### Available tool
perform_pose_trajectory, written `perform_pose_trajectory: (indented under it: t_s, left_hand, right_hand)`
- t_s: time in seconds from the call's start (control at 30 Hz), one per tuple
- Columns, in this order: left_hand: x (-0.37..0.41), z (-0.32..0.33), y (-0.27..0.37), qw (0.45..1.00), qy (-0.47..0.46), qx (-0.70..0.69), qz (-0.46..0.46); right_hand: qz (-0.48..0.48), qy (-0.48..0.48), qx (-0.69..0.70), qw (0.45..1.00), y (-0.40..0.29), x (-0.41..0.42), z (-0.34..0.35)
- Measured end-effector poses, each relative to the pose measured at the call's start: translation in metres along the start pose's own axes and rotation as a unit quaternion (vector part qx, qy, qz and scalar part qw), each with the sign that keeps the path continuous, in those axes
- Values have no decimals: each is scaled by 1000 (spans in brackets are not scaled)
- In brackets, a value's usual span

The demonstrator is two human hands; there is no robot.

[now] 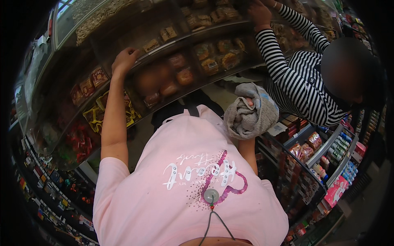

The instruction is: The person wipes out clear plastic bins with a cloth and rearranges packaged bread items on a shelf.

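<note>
My left hand (124,61) reaches forward to the front edge (158,49) of the upper display shelf, its fingers curled at the edge. Whether it grips the edge or only rests there is hard to see. Just right of it on that shelf lie two small wrapped packs (159,38). Below, on the lower tier, sit packaged bread buns (169,88). In front of my right side, a bunched grey towel (246,118) is wrapped about my right hand (249,101), which holds it; only a bit of finger shows through the folds.
At the right, a person in a striped top (307,83) reaches into the same display. A shelf rack (320,147) of drinks and packs stands behind that person. Yellow-trimmed packages (98,113) lie under my left forearm. Goods shelves (52,190) run along the left.
</note>
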State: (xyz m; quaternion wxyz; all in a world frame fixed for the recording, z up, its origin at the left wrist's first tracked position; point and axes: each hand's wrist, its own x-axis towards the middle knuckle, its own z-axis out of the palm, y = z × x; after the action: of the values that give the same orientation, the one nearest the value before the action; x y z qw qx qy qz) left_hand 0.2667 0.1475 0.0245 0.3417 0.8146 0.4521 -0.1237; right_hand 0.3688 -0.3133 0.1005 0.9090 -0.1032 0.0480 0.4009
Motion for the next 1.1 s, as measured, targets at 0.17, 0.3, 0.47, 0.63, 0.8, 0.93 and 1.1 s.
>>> perform_pose_trajectory:
  t_s: [0.17, 0.3, 0.47, 0.63, 0.8, 0.93, 1.1]
  left_hand:
    - [-2, 0, 2, 1000, 16, 2, 11]
    - [-4, 0, 3, 1000, 25, 12, 1]
    - [-6, -2, 3, 1000, 15, 14, 4]
    - [-4, -2, 6, 1000, 9, 21, -9]
    - [-5, -1, 5, 999, 13, 34, -11]
    - [2, 0, -4, 1000, -25, 0, 13]
    - [16, 0, -10, 995, -55, -33, 76]
  right_hand:
    - [-9, -3, 8, 1000, -3, 1, 3]
    - [-20, -3, 17, 1000, -3, 1, 4]
    - [-35, 2, 29, 999, -2, 1, 7]
    - [-6, -19, 32, 999, -2, 0, 1]
    - [22, -52, -6, 998, 8, 7, 17]
    - [4, -17, -11, 1000, 8, 7, 14]
    - [17, -30, -27, 999, 9, 9, 23]
